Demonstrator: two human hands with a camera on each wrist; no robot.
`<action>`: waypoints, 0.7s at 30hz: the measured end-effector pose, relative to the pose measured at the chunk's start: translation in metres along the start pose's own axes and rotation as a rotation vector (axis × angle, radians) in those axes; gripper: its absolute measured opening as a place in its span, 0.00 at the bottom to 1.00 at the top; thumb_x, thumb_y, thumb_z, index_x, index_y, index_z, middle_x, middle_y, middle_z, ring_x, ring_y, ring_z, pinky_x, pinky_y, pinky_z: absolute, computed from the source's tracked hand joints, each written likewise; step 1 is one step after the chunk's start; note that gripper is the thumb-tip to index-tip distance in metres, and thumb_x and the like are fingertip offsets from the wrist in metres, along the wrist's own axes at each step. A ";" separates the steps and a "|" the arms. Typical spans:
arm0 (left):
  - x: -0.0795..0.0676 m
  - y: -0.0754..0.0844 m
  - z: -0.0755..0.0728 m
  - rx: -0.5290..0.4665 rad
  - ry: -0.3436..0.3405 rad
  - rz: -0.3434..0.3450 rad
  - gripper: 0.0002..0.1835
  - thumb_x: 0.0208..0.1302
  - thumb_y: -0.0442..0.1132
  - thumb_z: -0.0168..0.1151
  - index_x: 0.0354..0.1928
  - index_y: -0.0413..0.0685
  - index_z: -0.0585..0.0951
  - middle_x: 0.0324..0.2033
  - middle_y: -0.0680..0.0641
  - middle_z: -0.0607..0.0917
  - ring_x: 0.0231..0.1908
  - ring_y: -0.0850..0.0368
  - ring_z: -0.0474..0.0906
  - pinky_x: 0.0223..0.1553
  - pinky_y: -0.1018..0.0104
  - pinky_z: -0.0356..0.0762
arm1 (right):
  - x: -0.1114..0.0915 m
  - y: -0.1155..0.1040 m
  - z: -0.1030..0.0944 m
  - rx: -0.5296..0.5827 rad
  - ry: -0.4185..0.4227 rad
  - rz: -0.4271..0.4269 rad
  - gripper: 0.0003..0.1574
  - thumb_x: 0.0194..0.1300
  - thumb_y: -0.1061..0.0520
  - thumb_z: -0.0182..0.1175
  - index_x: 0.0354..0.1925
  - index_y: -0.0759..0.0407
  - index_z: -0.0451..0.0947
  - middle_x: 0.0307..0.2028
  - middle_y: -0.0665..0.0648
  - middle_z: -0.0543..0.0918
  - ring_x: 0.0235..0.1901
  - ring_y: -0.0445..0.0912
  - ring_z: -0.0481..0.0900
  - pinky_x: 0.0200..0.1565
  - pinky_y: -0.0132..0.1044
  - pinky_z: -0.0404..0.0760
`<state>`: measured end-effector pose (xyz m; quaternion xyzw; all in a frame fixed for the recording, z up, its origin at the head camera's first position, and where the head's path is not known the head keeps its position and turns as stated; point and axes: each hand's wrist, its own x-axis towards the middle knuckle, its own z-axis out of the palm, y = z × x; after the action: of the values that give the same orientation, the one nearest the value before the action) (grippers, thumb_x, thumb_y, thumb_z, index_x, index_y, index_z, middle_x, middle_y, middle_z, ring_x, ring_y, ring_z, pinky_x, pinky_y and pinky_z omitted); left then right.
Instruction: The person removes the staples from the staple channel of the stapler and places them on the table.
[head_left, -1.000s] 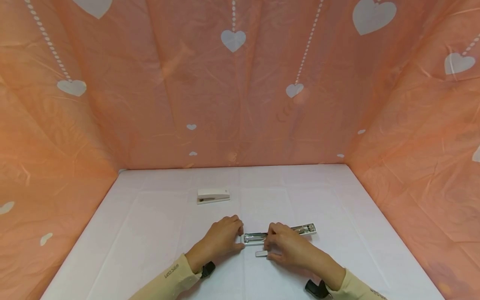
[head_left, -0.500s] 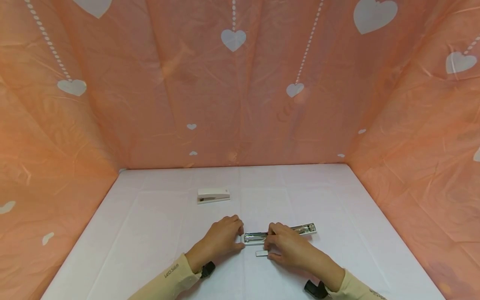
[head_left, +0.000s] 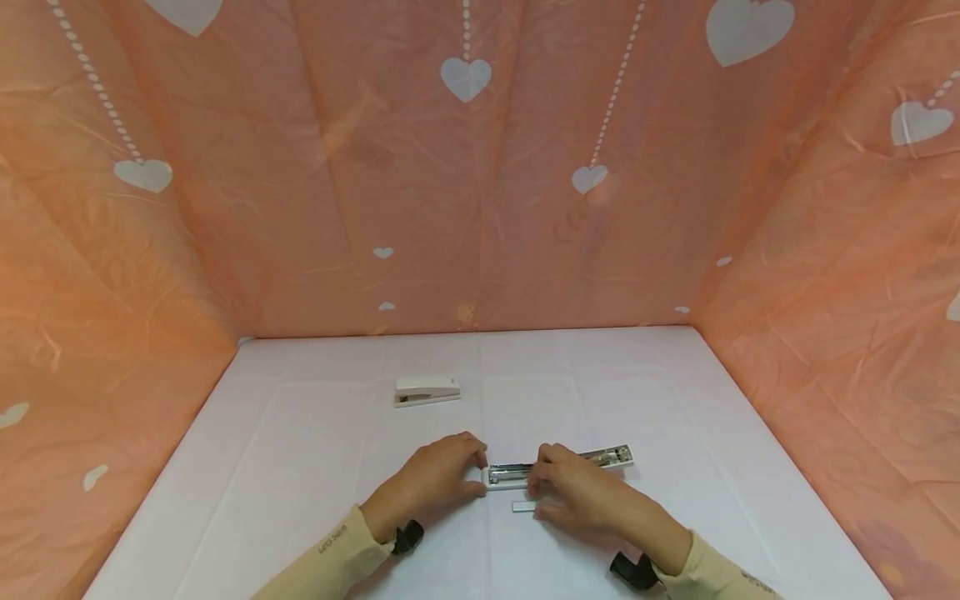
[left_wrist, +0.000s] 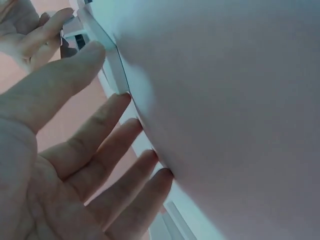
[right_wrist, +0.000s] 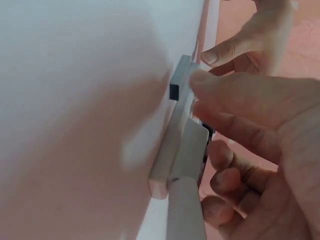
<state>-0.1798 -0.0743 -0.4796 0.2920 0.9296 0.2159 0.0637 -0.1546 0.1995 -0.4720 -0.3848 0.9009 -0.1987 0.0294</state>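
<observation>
An opened white stapler lies on the table with its metal staple channel exposed; its top arm is swung back to the right. My right hand grips the stapler's middle, thumb on the near side and curled fingers on the far side, hiding that part. Close by the right thumb a short silvery bar, which looks like a strip of staples, lies in front of the stapler. At the stapler's left end is my left hand. Its fingers are spread and fairly straight, fingertips at the tabletop, index finger beside the stapler's end.
A second white stapler, closed, stands farther back, left of centre. The white-covered table is walled at the back and both sides by an orange sheet with pale hearts. Each wrist carries a black camera.
My left hand has drawn back slightly to the left, its hold on the stapler's end loosened. The right hand, the stapler and the silvery bar have hardly moved.
</observation>
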 end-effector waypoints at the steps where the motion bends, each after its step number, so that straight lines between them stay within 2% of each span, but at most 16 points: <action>1: -0.001 -0.002 -0.001 -0.021 -0.007 -0.004 0.16 0.62 0.46 0.81 0.48 0.52 0.88 0.58 0.51 0.87 0.60 0.52 0.83 0.59 0.52 0.82 | 0.001 0.000 -0.001 0.015 -0.001 0.005 0.12 0.64 0.54 0.79 0.42 0.48 0.85 0.42 0.41 0.75 0.44 0.34 0.73 0.49 0.35 0.82; 4: -0.004 -0.007 -0.002 -0.061 -0.016 0.003 0.18 0.65 0.44 0.79 0.54 0.50 0.87 0.62 0.50 0.86 0.65 0.49 0.81 0.65 0.47 0.78 | 0.004 0.001 -0.003 0.043 0.019 0.013 0.12 0.66 0.56 0.76 0.46 0.50 0.84 0.43 0.42 0.77 0.45 0.34 0.75 0.50 0.34 0.83; 7: -0.007 -0.011 -0.005 -0.063 0.000 0.017 0.20 0.65 0.43 0.78 0.57 0.49 0.86 0.62 0.48 0.85 0.66 0.46 0.80 0.66 0.44 0.77 | 0.009 0.001 -0.007 0.045 0.065 0.013 0.13 0.67 0.58 0.75 0.48 0.53 0.83 0.43 0.45 0.80 0.44 0.37 0.78 0.48 0.35 0.84; 13: -0.013 -0.021 -0.017 -0.081 0.077 -0.007 0.24 0.66 0.42 0.77 0.61 0.45 0.84 0.62 0.44 0.85 0.66 0.42 0.79 0.66 0.41 0.76 | 0.022 -0.001 -0.015 0.028 0.134 0.013 0.18 0.68 0.57 0.74 0.54 0.57 0.84 0.44 0.52 0.83 0.46 0.44 0.81 0.50 0.40 0.85; 21: -0.025 -0.040 -0.037 -0.057 0.202 -0.037 0.28 0.65 0.42 0.79 0.64 0.40 0.82 0.63 0.41 0.84 0.66 0.39 0.79 0.66 0.41 0.75 | 0.044 -0.004 -0.020 -0.013 0.203 -0.068 0.22 0.68 0.59 0.74 0.58 0.62 0.83 0.49 0.57 0.85 0.52 0.47 0.82 0.58 0.45 0.83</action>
<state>-0.1893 -0.1319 -0.4638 0.2493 0.9300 0.2694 -0.0182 -0.1871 0.1726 -0.4475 -0.3933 0.8869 -0.2316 -0.0711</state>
